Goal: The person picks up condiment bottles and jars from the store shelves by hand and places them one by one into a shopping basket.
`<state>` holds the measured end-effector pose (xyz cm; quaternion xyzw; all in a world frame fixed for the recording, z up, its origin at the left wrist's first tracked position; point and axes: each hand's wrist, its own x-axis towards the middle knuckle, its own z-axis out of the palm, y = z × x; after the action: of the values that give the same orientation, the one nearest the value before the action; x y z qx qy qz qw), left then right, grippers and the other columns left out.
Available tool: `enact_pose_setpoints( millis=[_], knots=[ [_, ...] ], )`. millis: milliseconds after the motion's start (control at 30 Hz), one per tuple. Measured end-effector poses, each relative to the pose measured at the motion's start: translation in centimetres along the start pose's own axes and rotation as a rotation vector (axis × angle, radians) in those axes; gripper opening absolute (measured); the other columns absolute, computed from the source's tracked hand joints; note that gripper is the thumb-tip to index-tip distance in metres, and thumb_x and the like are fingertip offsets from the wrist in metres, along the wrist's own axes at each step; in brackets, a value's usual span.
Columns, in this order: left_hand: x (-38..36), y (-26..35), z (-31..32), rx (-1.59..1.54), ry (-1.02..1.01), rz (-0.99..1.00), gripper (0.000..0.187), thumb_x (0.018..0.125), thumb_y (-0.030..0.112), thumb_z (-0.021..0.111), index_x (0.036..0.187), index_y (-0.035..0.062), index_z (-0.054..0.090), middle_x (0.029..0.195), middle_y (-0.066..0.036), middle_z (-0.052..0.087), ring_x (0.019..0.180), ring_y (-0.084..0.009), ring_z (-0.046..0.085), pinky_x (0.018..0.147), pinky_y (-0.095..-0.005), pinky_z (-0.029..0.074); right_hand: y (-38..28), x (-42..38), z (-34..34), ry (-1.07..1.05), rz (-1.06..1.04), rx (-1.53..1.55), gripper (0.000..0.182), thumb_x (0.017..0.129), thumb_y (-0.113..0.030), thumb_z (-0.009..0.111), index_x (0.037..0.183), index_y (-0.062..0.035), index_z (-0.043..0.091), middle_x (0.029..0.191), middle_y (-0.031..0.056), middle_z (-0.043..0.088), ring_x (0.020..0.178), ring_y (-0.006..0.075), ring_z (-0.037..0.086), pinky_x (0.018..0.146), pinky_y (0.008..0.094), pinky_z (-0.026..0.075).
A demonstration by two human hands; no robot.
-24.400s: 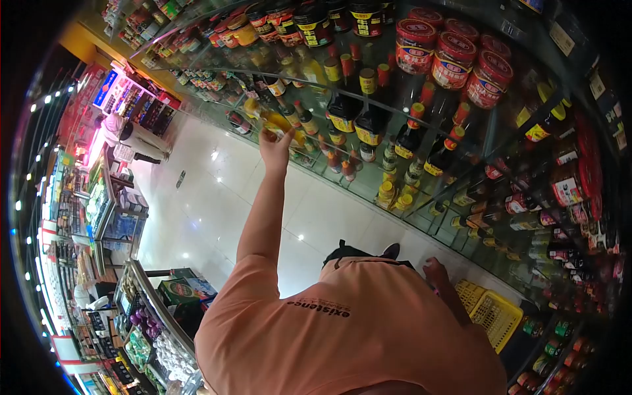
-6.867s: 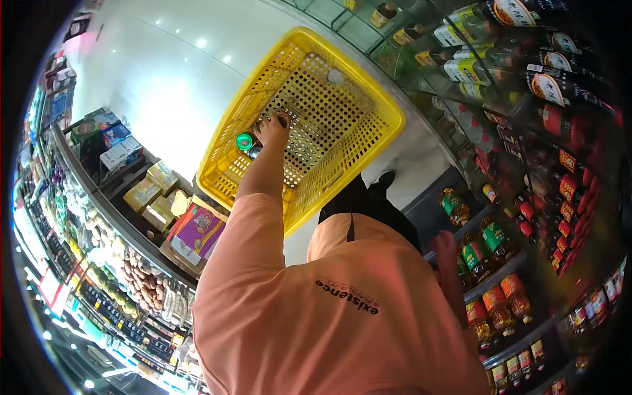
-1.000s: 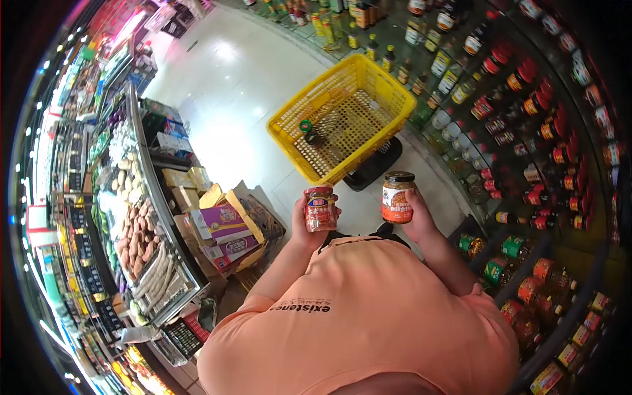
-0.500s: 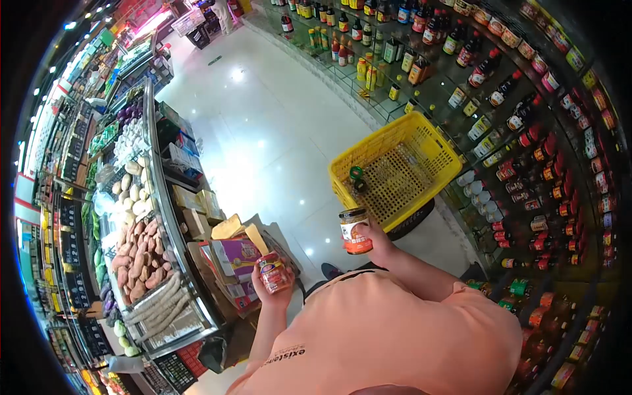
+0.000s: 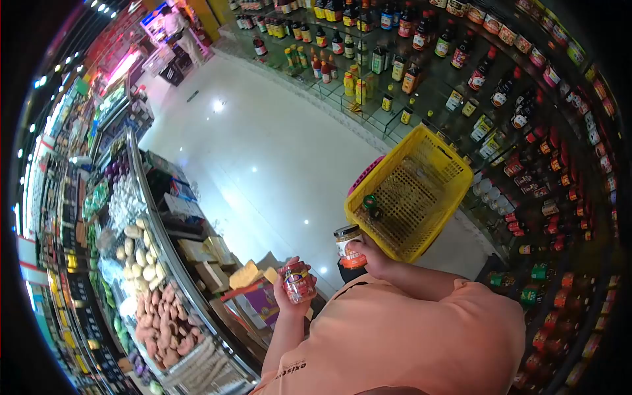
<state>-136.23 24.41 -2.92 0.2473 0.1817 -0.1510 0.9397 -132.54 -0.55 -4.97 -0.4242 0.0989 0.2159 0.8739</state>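
The left hand's fingers curl round a red jar, the right hand's round a dark-lidded jar. Both jars are before the shirt, lids up, long axes leaning slightly left.

Two grips are showing: one left grip and one right grip. Two jars are being held, one per grip: one reddish jar and one dark-lidded jar. One yellow basket is standing near them, and two small items are lying inside: one green-capped item and one dark item. One pink-edged thing is showing beside the basket. One person is standing far off. At least two yellow bottles are standing near at least two red bottles. Sweet potatoes are lying too closely heaped for counting.
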Motion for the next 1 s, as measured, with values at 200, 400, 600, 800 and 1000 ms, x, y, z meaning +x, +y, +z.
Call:
enact_pose_setpoints(
  millis=[200,400,600,800,1000],
  knots=[
    [8.3,6.1,1.9,0.01,0.078,0.031,0.056,0.099,0.047,0.044,0.133,0.0044,0.054,0.109,-0.017,0.065,0.088,-0.0304,0.065,0.074,-0.0435,0.057,-4.5,10.1,0.5,-0.022,-0.067,0.017,0.04,0.091,-0.025,0.062,0.121,-0.0037,0.047,0.106,0.0096,0.059,0.092,0.0185,0.063,0.079,0.0349,0.055],
    [16.4,9.5,5.3,0.101,0.135,0.066,0.057,0.094,0.05,0.048,0.132,0.0083,0.057,0.109,-0.01,0.068,0.093,-0.0234,0.065,0.076,-0.0406,0.055,-9.8,17.1,0.3,0.059,-0.119,0.045,0.044,0.09,-0.025,0.063,0.125,-0.004,0.046,0.107,0.009,0.059,0.096,0.0177,0.061,0.083,0.0347,0.053],
    [25.8,13.6,6.0,0.162,-0.096,-0.153,0.059,0.093,0.05,0.052,0.133,0.0074,0.055,0.11,-0.014,0.067,0.086,-0.0271,0.067,0.079,-0.0414,0.055,-11.5,21.4,-3.4,0.261,-0.261,0.015,0.055,0.081,-0.024,0.069,0.128,-0.0062,0.046,0.111,0.0085,0.058,0.103,0.0191,0.059,0.088,0.0371,0.05],
    [37.2,18.5,7.1,0.1,-0.174,-0.318,0.058,0.093,0.049,0.053,0.133,0.0071,0.054,0.111,-0.015,0.067,0.087,-0.0321,0.067,0.078,-0.043,0.053,-14.1,27.1,-2.9,0.485,-0.392,0.146,0.056,0.08,-0.023,0.068,0.13,-0.0084,0.047,0.113,0.0079,0.059,0.103,0.0196,0.059,0.089,0.0378,0.05],
    [47.9,27.6,9.1,0.109,-0.164,-0.37,0.055,0.095,0.047,0.048,0.131,0.0057,0.056,0.108,-0.015,0.067,0.085,-0.0313,0.067,0.078,-0.0428,0.054,-18.3,37.9,-0.4,0.503,-0.547,0.517,0.038,0.091,-0.017,0.06,0.127,-0.0077,0.052,0.119,0.0061,0.061,0.112,0.0229,0.058,0.096,0.0414,0.048]
  ],
)
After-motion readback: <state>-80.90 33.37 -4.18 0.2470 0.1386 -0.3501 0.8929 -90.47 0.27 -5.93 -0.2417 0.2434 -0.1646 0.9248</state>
